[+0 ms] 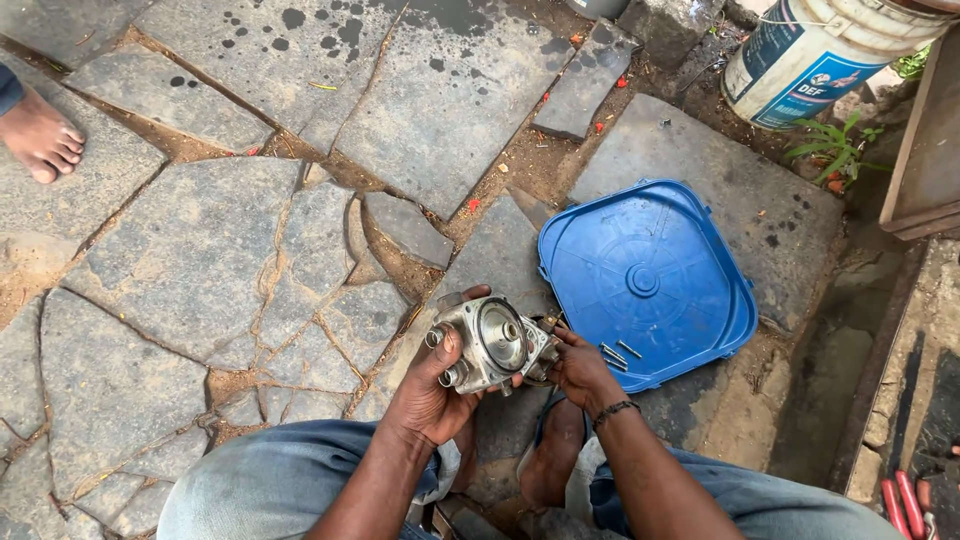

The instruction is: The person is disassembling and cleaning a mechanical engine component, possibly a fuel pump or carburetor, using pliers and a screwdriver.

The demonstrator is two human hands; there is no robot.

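Note:
My left hand point(432, 385) grips a grey metal housing point(490, 342) with a round bore and short stubby ports, held over my knees. My right hand point(578, 365) touches the right side of the same part, fingertips pinching something small there that I cannot make out. A dark bracelet circles my right wrist. Just right of my hands lies a blue square plastic lid point(650, 275) used as a tray, with a few small metal bolts point(618, 352) near its near-left corner.
The ground is cracked stone paving point(200, 260) with dark oil spots. Another person's bare foot point(40, 135) is at the far left. A white plastic bucket point(815, 55) stands at the top right beside a wooden plank. Red-handled pliers point(905, 500) lie at the bottom right.

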